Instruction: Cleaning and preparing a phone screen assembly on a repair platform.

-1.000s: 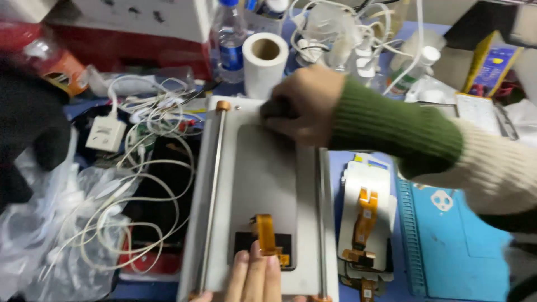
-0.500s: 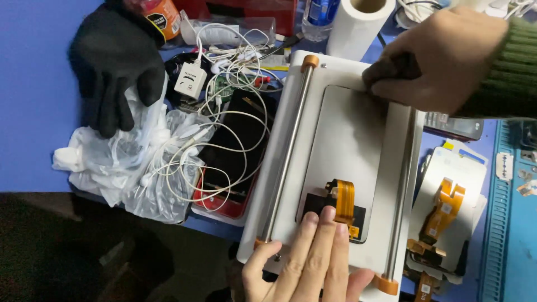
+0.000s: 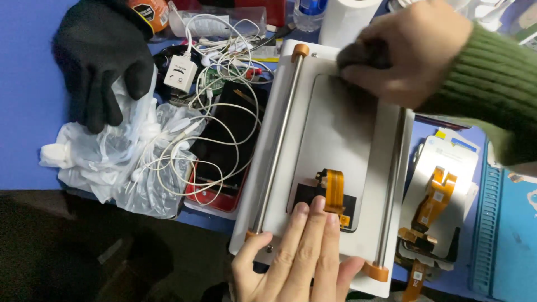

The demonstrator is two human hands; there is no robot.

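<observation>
- The left hand (image 3: 299, 254) lies flat, fingers together and stretched out, at the 6 o'clock end of the white rectangular machine with two steel rails and orange end caps (image 3: 291, 151); its fingertips press the black part with a folded orange flex ribbon (image 3: 330, 198), as they did half a second ago.
- The right hand (image 3: 408, 53), in a green ribbed sleeve (image 3: 492, 84), is curled shut on a small dark wad (image 3: 363, 53) at the plate's 1 o'clock corner; what the wad is cannot be told.
- Over the last second the view has swung, so the machine now sits tilted in frame, yet both hands keep their places on it: the rubbing hand has hardly travelled, so the work looks held at that far corner.
- At 9 o'clock a black knit glove (image 3: 100, 56) rests on crumpled clear plastic (image 3: 106, 162), beside tangled white cables (image 3: 207, 112).
- At 3 o'clock a second white panel with an orange ribbon (image 3: 439, 196) lies on the blue table (image 3: 22, 95).
</observation>
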